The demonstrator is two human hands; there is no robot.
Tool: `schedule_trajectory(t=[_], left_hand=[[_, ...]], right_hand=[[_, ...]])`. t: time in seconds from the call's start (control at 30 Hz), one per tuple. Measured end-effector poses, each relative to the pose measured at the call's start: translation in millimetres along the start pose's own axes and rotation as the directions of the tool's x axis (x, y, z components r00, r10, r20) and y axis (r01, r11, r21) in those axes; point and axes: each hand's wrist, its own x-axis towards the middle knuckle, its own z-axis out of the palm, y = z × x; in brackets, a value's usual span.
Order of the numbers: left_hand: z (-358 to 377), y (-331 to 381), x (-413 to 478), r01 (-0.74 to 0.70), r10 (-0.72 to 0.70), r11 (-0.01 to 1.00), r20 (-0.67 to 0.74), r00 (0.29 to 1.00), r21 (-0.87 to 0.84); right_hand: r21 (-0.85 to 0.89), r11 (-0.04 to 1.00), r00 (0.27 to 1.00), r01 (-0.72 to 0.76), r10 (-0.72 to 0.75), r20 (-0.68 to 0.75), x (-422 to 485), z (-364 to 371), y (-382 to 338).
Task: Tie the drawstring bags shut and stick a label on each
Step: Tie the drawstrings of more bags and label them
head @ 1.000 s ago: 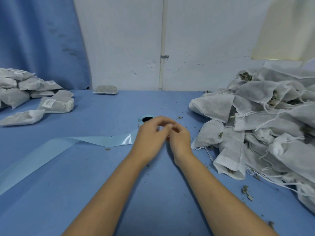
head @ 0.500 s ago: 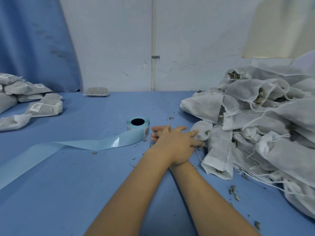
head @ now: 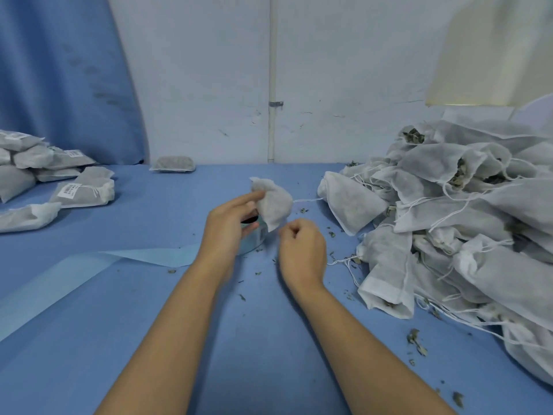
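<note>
My left hand [head: 232, 227] holds a small white drawstring bag [head: 273, 205] by its left edge, lifted above the blue table [head: 254, 339]. A thin drawstring [head: 308, 200] runs from the bag to the right, toward the pile. My right hand [head: 302, 248] hovers just below and to the right of the bag, fingers curled into a loose fist with nothing visible in it. The light blue label roll [head: 254, 241] stands on the table, partly hidden behind my left hand, and its backing strip [head: 119, 257] trails off to the left.
A big heap of open, herb-filled white bags [head: 449, 220] with loose strings fills the right side. Tied, labelled bags [head: 80, 193] lie stacked at the far left. One filled bag [head: 173, 163] lies by the back wall. Herb crumbs [head: 416, 342] dot the table.
Both hands were together, flat, near the pile's edge. Now they are apart: the left hand has lifted a bag over the label roll, and the right hand has drawn back, curled.
</note>
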Motion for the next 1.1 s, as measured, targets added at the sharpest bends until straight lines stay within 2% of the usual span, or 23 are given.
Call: schedule_trajectory(t=[0.03, 0.07, 0.17, 0.23, 0.3, 0.4, 0.47, 0.53, 0.6, 0.67, 0.77, 0.87, 0.93, 1.0, 1.07, 1.1], left_hand=[[-4.4, -1.8, -0.4, 0.007, -0.008, 0.999, -0.014, 1.000, -0.031], [-6.9, -3.5, 0.0, 0.018, -0.019, 0.998, -0.020, 1.000, -0.065], [-5.6, -5.6, -1.0, 0.062, -0.064, 0.985, -0.008, 0.998, -0.159], [-1.8, -7.1, -1.3, 0.084, -0.080, 0.975, 0.029, 0.996, -0.203], [-1.5, -7.6, -2.1, 0.098, -0.079, 0.953, 0.076, 0.994, -0.285], [-3.6, -10.3, -2.2, 0.079, -0.071, 0.947, 0.037, 0.997, -0.310], [-0.6, -15.8, -2.5, 0.069, -0.075, 0.980, -0.028, 0.997, -0.189], [4.1, -20.9, -4.2, 0.093, -0.094, 0.994, -0.012, 0.996, -0.059], [7.7, -25.4, -6.8, 0.147, -0.150, 0.988, 0.104, 0.983, 0.037], [9.0, -29.4, -8.8, 0.190, -0.195, 0.981, 0.181, 0.964, 0.045], [8.5, -32.8, -8.3, 0.186, -0.183, 0.982, 0.085, 0.979, -0.026], [6.1, -36.3, -6.8, 0.186, -0.183, 0.980, -0.053, 0.982, 0.067], [4.1, -38.6, -5.9, 0.184, -0.179, 0.975, -0.052, 0.983, 0.128], [5.4, -39.2, -5.9, 0.177, -0.176, 0.981, -0.020, 0.984, 0.083], [9.3, -38.8, -5.8, 0.180, -0.180, 0.984, -0.002, 0.984, -0.005], [11.6, -38.4, -5.6, 0.190, -0.190, 0.981, 0.004, 0.982, -0.045]], right_hand=[[0.003, 1.000, 0.997, -0.001, 0.001, -0.073, 0.3, -3.4, -0.9], [-0.021, 0.998, 0.993, 0.059, -0.061, -0.099, 2.0, -4.5, 2.7], [-0.106, 0.966, 0.972, 0.234, -0.236, -0.008, 2.7, -7.7, 4.9], [-0.093, 0.955, 0.959, 0.281, -0.282, 0.004, 2.4, -7.2, 6.4], [-0.020, 0.964, 0.963, 0.267, -0.268, -0.043, 4.3, -8.4, 7.2], [0.211, 0.964, 0.985, 0.161, -0.144, -0.090, 5.1, -12.2, 4.0], [0.383, 0.921, 0.996, 0.077, -0.052, -0.074, 4.1, -14.5, -1.3], [0.501, 0.866, 0.999, 0.016, 0.003, -0.038, 2.3, -15.0, -7.3], [0.590, 0.806, 0.998, -0.050, 0.064, -0.003, 2.4, -13.8, -10.8], [0.639, 0.756, 0.989, -0.144, 0.139, 0.059, 4.3, -12.5, -13.2], [0.651, 0.693, 0.949, -0.309, 0.268, 0.164, 9.5, -11.5, -12.7], [0.688, 0.540, 0.869, -0.484, 0.391, 0.304, 14.1, -13.4, -7.7], [0.755, 0.346, 0.813, -0.557, 0.412, 0.411, 15.6, -16.0, -5.7], [0.803, 0.171, 0.790, -0.571, 0.382, 0.480, 17.4, -20.0, -5.3], [0.827, 0.106, 0.796, -0.553, 0.360, 0.486, 18.0, -21.8, -6.6], [0.824, 0.154, 0.808, -0.546, 0.357, 0.469, 17.1, -20.8, -6.9]])
